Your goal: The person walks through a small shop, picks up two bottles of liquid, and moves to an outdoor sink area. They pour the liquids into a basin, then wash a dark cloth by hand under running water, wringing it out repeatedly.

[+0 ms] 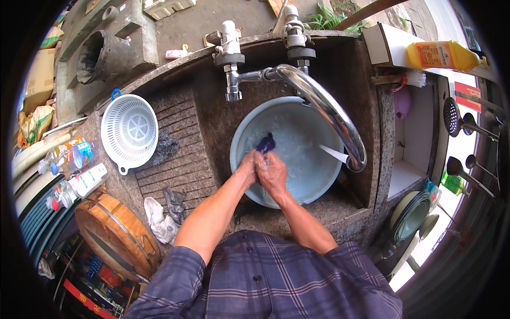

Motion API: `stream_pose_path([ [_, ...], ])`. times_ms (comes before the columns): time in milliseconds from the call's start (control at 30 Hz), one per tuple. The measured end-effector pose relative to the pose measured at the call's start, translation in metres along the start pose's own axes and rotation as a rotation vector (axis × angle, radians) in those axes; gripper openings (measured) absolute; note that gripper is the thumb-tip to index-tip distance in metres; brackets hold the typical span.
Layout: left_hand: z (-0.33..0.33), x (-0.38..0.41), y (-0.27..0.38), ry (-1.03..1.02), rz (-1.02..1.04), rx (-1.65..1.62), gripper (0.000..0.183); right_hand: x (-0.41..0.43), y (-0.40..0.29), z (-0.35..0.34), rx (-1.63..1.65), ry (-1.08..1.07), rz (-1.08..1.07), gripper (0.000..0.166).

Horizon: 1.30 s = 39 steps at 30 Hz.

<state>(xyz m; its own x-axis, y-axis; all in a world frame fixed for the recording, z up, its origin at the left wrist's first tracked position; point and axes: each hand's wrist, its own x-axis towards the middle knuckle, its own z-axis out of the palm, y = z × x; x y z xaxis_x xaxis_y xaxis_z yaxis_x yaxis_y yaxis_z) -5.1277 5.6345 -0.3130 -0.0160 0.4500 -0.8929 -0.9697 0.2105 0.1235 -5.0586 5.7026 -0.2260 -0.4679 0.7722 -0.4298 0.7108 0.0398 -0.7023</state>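
Note:
A pale blue-grey plastic basin [318, 187] of water stands in the stone sink. Over its left part, my left hand [250, 164] and my right hand [273, 171] are pressed together around a small dark purple item [265, 143]. Its far end sticks out beyond my fingers; whether it is cloth or a vegetable I cannot tell. My hands hide the rest of it. From the curved chrome faucet [318, 97], a stream of water [332, 153] runs into the basin's right side. The water's surface is rippled.
Left of the basin, the ribbed stone drainboard [179, 131] bears a white plastic colander [133, 131], a dark mesh scrubber [165, 148] and a white rag [158, 219]. A round wooden chopping board [115, 235] leans nearby. A yellow bottle [442, 56] lies on the right ledge.

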Motion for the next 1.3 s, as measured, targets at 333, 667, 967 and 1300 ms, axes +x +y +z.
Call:
stream_pose_path([
  [333, 0.037, -0.036, -0.010, 0.265, 0.213, 0.686, 0.079, 0.096, 0.069, -0.033, -0.536, 0.067, -0.235, 0.038],
  [667, 0.015, 0.005, 0.010, -0.016, 0.014, -0.066, 0.052, 0.011, 0.023, 0.014, 0.221, -0.020, 0.061, 0.038],
  [967, 0.032, -0.029, -0.001, 0.085, 0.101, 0.600, 0.059, 0.071, 0.047, -0.018, -0.375, 0.080, -0.017, 0.038],
  [1300, 0.040, -0.004, -0.016, 0.247, 0.090, 0.141, 0.076, 0.052, 0.091, 0.013, -0.610, 0.191, -0.115, 0.055],
])
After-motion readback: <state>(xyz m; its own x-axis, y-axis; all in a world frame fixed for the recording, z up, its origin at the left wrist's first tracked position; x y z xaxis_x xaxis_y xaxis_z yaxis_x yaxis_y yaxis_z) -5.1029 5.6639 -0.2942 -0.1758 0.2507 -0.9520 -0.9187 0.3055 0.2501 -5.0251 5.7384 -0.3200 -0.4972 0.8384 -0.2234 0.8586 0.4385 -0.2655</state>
